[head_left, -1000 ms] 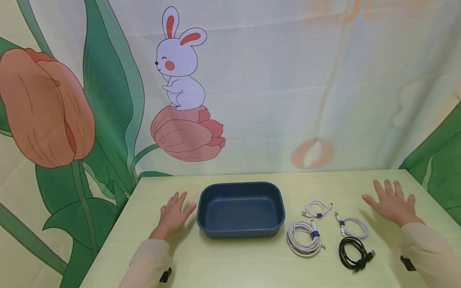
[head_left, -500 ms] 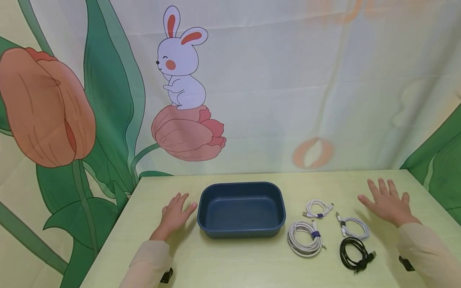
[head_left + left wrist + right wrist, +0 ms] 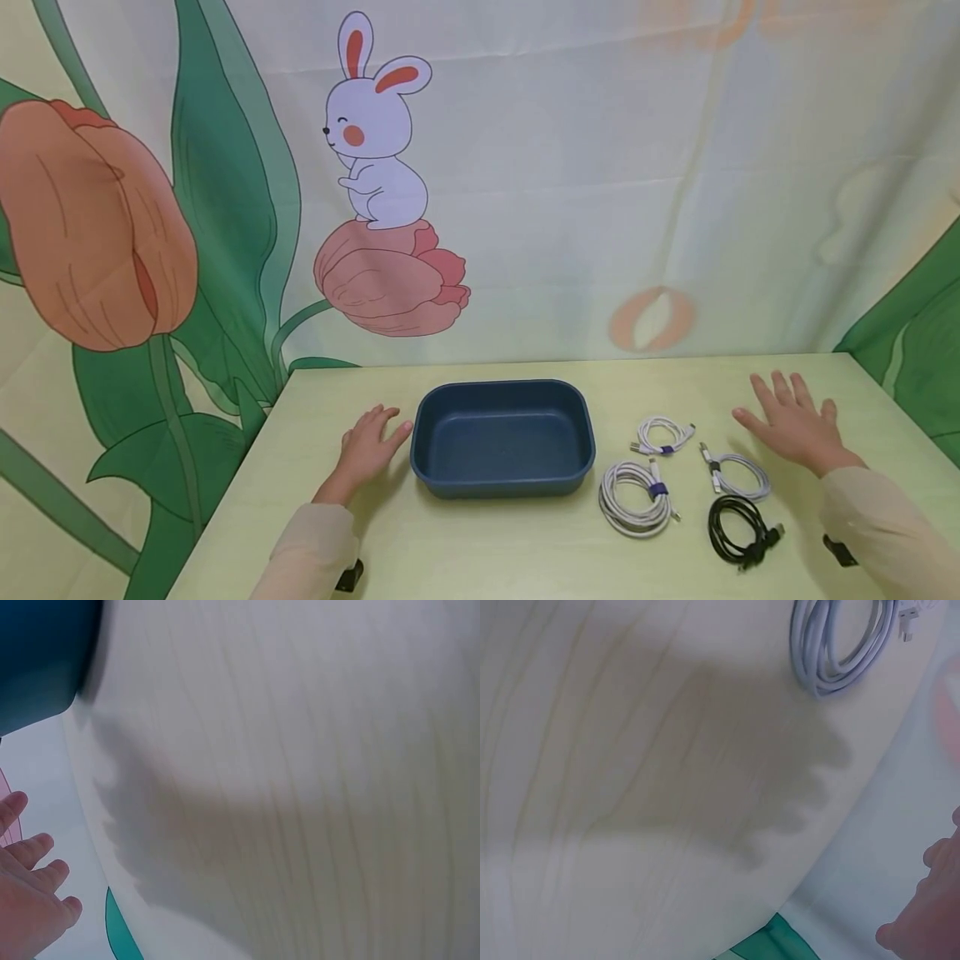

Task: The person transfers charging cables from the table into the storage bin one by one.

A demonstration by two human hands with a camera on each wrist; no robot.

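Left fingers [image 3: 384, 417] beside blue tray [image 3: 502, 485]

Left wrist view cuts off blue tray [image 3: 37, 664] and left hand [image 3: 26, 907]. Right wrist view crops right hand [image 3: 931, 911] and pale cable [image 3: 808, 656].

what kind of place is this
Probably a tabletop work or recording area, perhaps in a home or studio. A pale table holds a blue bin and coiled cables, and a cartoon curtain with a rabbit and tulips hangs behind it.
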